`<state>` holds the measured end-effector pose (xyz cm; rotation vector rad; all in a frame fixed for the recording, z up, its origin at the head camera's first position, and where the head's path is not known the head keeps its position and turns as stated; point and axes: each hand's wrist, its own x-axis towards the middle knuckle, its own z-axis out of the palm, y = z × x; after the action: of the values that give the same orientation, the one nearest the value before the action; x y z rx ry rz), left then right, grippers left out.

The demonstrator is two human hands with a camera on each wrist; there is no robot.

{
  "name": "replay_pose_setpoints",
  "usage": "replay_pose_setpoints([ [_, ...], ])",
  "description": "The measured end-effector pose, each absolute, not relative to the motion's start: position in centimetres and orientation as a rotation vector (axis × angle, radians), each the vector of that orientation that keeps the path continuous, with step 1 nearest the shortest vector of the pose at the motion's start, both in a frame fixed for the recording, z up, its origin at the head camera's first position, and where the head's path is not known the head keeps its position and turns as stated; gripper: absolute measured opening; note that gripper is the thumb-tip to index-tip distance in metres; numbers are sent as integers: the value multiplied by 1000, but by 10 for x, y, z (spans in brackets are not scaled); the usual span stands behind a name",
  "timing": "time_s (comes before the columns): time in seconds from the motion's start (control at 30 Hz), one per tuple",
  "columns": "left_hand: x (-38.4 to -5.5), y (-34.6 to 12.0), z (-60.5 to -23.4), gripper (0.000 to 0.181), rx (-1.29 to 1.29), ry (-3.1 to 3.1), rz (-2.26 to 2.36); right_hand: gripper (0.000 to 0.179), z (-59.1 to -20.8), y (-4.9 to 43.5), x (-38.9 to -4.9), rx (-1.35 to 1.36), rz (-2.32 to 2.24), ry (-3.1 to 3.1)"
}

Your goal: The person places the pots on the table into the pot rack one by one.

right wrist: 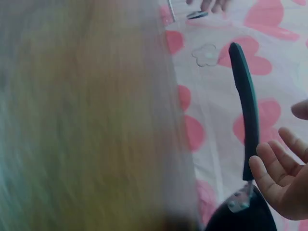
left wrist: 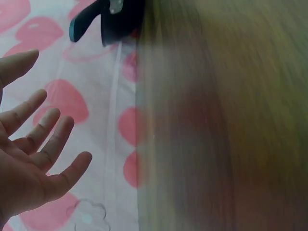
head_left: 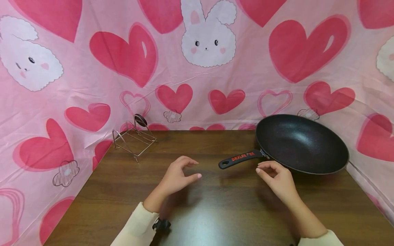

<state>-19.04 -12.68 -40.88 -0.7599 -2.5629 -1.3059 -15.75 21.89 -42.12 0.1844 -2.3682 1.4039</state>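
A black frying pan (head_left: 301, 147) with deep sloping sides stands at the back right of the table, its long black handle (head_left: 240, 160) pointing left. Red lettering runs along that handle. My right hand (head_left: 278, 179) hovers just in front of the pan, near where the handle joins it, fingers loosely bent and holding nothing. In the right wrist view its fingers (right wrist: 272, 166) appear beside the handle; whether they touch it I cannot tell. Left of the handle's end, my left hand (head_left: 178, 176) is held over the table with fingers apart and nothing in them.
A thin metal wire rack (head_left: 135, 141) with a dark round piece (head_left: 140, 120) at its top stands at the back left. The brown wooden table (head_left: 209, 212) meets a pink cloth (head_left: 172, 71) with hearts and rabbits behind it. A black band shows at my left cuff.
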Motion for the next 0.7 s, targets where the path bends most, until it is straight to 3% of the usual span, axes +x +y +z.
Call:
replay_pose_setpoints([
  [0.2,-199,-107,-410,33,-761,-2570,-1556,27,-422,209,-160,-5,1983,-2206],
  [0.7,-233,-56,-407,43,-733,-2620,-2149,8,-438,196,-176,-73,2714,-1610],
])
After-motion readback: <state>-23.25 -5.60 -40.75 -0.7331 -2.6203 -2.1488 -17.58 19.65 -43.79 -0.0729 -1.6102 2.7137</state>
